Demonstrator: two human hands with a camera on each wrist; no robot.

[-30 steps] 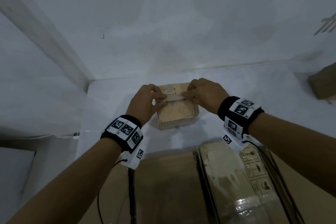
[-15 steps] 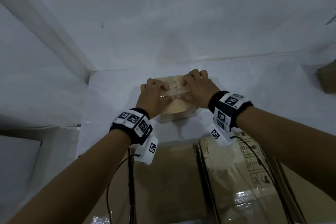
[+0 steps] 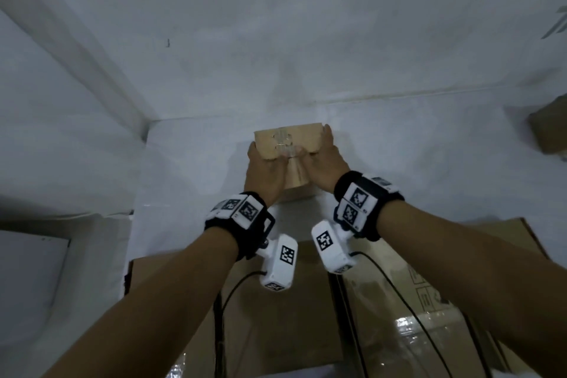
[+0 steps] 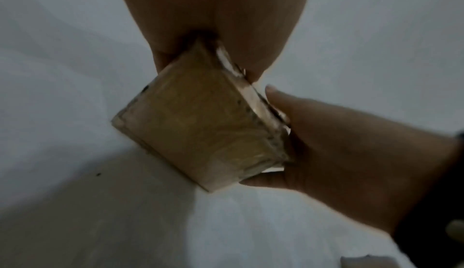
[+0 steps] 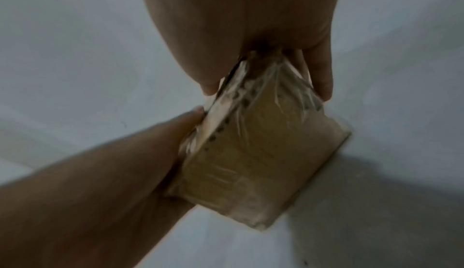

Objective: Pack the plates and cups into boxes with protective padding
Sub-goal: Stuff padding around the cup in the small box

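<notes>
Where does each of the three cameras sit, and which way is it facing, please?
Head: on the person's head, looking forward and down at the small cardboard box on the white surface; both forearms, left hand and right hand show.
Left wrist: along the left hand to the box; the right hand enters.
Right wrist: along the right hand to the box; the left hand enters.
All views share the box and both hands.

A white bench [image 3: 196, 169] is lying in front of me, running up against the wall. A small taped cardboard box [image 3: 288, 144] is sitting on it, and another brown box [image 3: 549, 129] is resting at its far right edge.
</notes>
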